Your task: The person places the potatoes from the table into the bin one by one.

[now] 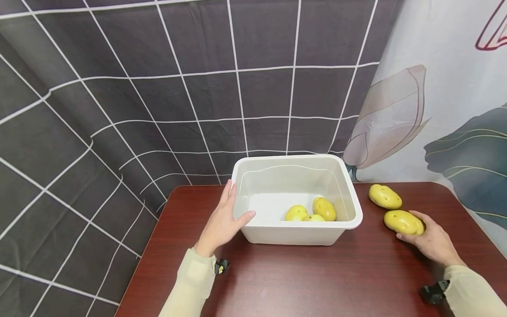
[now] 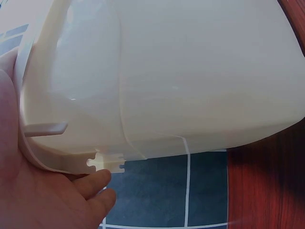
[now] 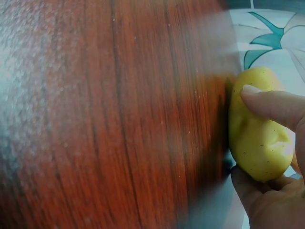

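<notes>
My right hand [image 1: 433, 241] grips a yellow potato [image 1: 404, 222] at the right of the table, thumb on one side and fingers on the other. In the right wrist view the same potato [image 3: 259, 129] shows dark specks and a dimple. Another potato [image 1: 385, 197] lies just behind it. A white plastic bin [image 1: 293, 235] stands at the table's back middle. Inside, toward its right front, sit three potatoes [image 1: 325, 209], one partly hidden by the front wall. My left hand [image 1: 222, 220] rests on the bin's left front corner, fingers extended along the outer side, thumb over the rim.
The reddish-brown wooden table [image 1: 301, 281] has rounded back corners. Behind and to the left hangs a dark curtain [image 1: 202, 97] with a white grid. A pale curtain [image 1: 447, 97] with leaf shapes hangs at the right.
</notes>
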Demonstrator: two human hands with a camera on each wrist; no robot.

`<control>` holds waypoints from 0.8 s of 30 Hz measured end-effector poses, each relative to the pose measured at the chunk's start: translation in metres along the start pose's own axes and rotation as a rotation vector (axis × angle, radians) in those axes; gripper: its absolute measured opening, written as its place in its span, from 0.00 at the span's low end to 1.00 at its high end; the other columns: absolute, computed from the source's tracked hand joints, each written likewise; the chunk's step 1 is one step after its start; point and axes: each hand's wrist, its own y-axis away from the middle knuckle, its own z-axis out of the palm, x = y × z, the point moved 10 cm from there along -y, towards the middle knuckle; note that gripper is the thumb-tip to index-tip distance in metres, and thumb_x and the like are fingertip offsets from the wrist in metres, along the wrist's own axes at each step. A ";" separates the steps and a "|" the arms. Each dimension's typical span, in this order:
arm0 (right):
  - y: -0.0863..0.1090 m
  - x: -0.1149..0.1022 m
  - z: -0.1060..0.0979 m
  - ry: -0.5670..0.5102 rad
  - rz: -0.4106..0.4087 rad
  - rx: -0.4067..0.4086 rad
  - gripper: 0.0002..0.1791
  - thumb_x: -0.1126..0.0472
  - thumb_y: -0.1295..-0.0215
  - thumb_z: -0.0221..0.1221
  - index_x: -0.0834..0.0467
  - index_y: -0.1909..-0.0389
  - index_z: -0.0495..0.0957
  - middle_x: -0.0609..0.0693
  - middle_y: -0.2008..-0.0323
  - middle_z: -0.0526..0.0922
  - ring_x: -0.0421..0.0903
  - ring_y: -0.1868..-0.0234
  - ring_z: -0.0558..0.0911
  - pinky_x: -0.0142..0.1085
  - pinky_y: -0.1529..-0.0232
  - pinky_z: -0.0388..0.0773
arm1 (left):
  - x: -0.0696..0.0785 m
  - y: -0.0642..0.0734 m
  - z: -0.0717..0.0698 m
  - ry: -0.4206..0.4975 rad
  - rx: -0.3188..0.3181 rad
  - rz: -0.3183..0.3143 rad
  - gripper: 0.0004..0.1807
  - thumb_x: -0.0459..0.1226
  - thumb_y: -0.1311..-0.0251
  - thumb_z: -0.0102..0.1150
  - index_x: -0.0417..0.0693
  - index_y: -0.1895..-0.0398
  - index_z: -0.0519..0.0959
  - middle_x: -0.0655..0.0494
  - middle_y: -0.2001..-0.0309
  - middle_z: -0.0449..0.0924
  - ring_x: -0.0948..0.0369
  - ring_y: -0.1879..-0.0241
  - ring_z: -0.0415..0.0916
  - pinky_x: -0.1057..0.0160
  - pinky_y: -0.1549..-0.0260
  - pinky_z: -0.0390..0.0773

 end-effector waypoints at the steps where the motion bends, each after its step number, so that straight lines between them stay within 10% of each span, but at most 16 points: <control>1: 0.000 0.000 0.000 -0.001 0.001 -0.001 0.51 0.49 0.40 0.70 0.73 0.29 0.54 0.80 0.41 0.62 0.75 0.47 0.66 0.67 0.53 0.62 | 0.000 0.000 0.000 -0.001 0.001 0.002 0.54 0.63 0.36 0.57 0.41 0.19 0.47 0.55 0.18 0.35 0.53 0.22 0.45 0.45 0.30 0.59; 24: 0.004 -0.003 -0.002 -0.004 0.028 0.002 0.51 0.49 0.39 0.70 0.73 0.28 0.53 0.80 0.40 0.61 0.76 0.46 0.64 0.69 0.51 0.61 | -0.003 -0.001 0.002 0.006 -0.009 -0.015 0.53 0.64 0.36 0.56 0.44 0.19 0.47 0.59 0.18 0.34 0.55 0.22 0.44 0.45 0.30 0.59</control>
